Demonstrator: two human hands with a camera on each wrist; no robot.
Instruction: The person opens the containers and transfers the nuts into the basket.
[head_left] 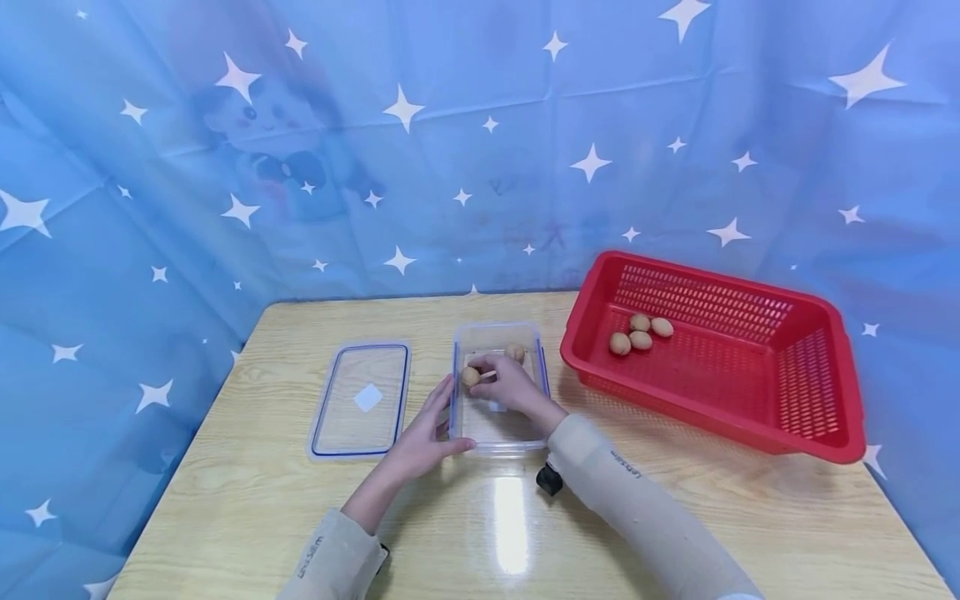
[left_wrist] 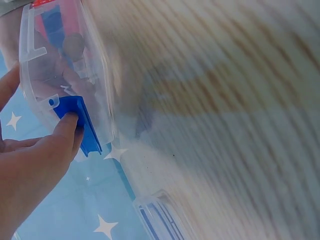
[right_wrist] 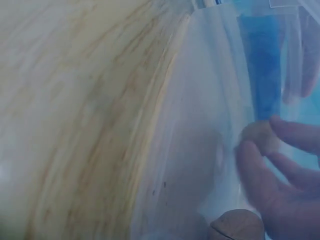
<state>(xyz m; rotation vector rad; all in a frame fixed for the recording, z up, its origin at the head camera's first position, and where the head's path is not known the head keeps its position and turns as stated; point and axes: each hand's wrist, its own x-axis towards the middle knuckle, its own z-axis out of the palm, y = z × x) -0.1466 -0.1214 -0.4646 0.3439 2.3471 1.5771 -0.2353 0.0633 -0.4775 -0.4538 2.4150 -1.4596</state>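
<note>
A clear plastic box (head_left: 510, 447) stands open-topped on the table, with blue latches (left_wrist: 80, 122) on its sides. My left hand (head_left: 422, 443) rests against its left side and near corner, fingers extended; in the left wrist view a fingertip touches the blue latch. Inside the box, my right hand (head_left: 507, 383) holds a walnut (head_left: 470, 377) between thumb and fingers near the left wall. A second walnut (head_left: 515, 352) lies toward the back of the box. In the right wrist view, the held walnut (right_wrist: 261, 136) is partly covered by fingers.
A clear lid (head_left: 367, 397) with a blue seal lies on the table left of the box. To the right stands a large red basket (head_left: 720, 417) holding several walnuts (head_left: 641, 340). A blue curtain (head_left: 480, 150) with white stars hangs behind the table.
</note>
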